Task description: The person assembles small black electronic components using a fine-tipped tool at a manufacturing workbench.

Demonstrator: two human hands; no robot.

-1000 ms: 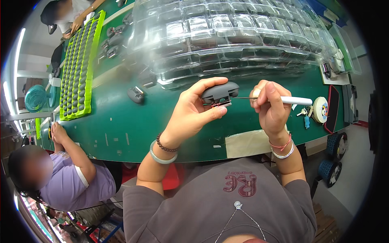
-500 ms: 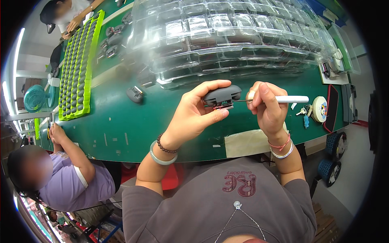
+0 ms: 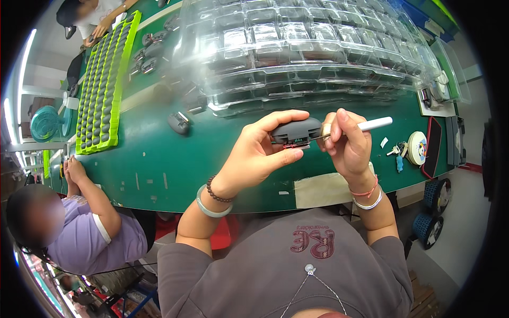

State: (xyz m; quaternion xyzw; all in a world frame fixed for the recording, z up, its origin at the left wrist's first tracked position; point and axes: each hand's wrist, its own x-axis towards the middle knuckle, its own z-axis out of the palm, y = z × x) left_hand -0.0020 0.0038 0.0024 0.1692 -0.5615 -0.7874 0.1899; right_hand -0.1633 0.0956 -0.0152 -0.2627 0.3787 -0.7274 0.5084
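Observation:
My left hand (image 3: 248,155) grips a dark grey rounded plastic case (image 3: 298,129) between its thumb and fingers. On the case's near side, a green circuit board and some red parts show. My right hand (image 3: 350,146) is closed on a slim tool with a white handle (image 3: 375,123) and a thin metal shaft. The shaft's tip points at the right end of the case, by the board; whether it touches is too small to tell. Both hands are held above the green table (image 3: 222,183).
Stacked clear plastic trays (image 3: 297,47) stand just beyond my hands. A similar grey case (image 3: 178,123) lies to the left, near a bright green rack (image 3: 87,146) of grey pieces. Keys (image 3: 398,149) and a round pouch (image 3: 417,147) lie right. A co-worker in purple (image 3: 85,238) sits left.
The tool's white handle has tilted, its far end now higher and farther left. The grey case has shifted slightly right and down, and my left hand still grips it.

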